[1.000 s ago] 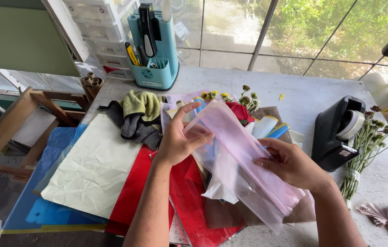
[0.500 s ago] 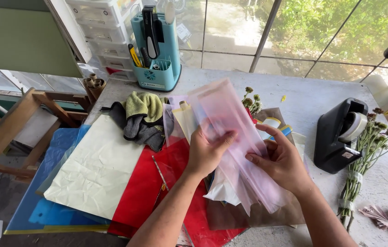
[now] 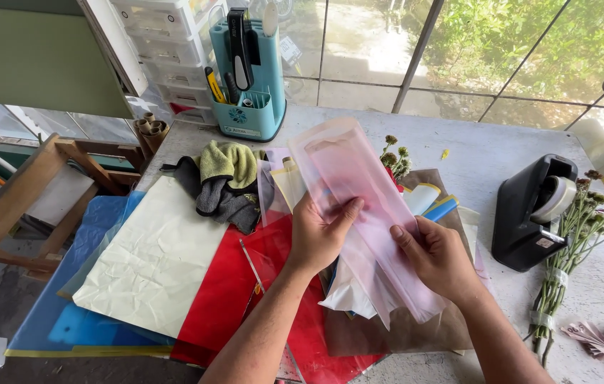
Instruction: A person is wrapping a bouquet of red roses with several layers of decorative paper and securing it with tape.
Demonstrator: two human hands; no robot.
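Grey worktable [image 3: 473, 153] by big windows, sunny, greenery outside. Pretty cluttered. Both hands up front holding pink translucent sleeve [image 3: 359, 192] over middle of table: left hand [image 3: 320, 231] gripping its left edge, fingers across front; right hand [image 3: 437, 257] pinching lower right part. Underneath: red sheet [image 3: 231, 291], cream paper [image 3: 152, 263], blue sheet [image 3: 96, 327], brown paper [image 3: 416, 334]. Gloves [image 3: 224, 181] piled behind. Teal tool caddy [image 3: 248, 78] at back, black tape dispenser [image 3: 533, 213] right, flower stems [image 3: 565, 263] beside it. Wooden stand [image 3: 24, 199] off left edge.
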